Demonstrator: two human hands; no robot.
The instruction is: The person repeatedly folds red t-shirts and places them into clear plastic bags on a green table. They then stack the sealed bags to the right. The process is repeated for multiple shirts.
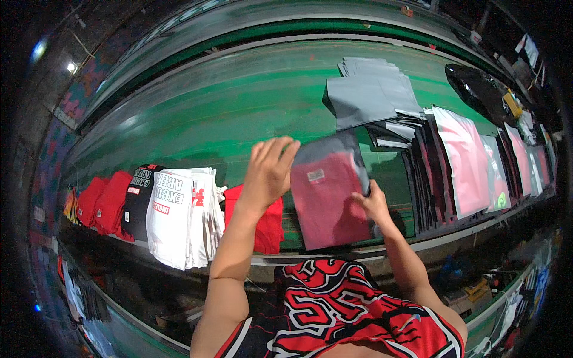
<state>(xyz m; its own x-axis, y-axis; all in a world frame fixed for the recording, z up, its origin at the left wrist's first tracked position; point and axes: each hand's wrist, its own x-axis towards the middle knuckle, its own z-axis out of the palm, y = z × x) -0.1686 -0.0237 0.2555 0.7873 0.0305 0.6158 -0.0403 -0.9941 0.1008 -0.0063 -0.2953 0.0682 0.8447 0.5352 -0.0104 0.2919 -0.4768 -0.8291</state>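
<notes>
A translucent grey-backed plastic mailer bag with a folded red garment inside is in front of me on the green work surface. My right hand grips its right edge, with the thumb on top of the bag. My left hand is at the bag's upper left side with bent fingers. Whether it pinches the edge is hidden. Beneath my left forearm lies a folded red garment. To the left of it leans a row of folded white T-shirts with printed lettering.
Further left are a black folded shirt and red folded garments. A stack of grey mailer bags lies at the back right. Filled bags stand in a row at the right, with a black plastic bundle behind them.
</notes>
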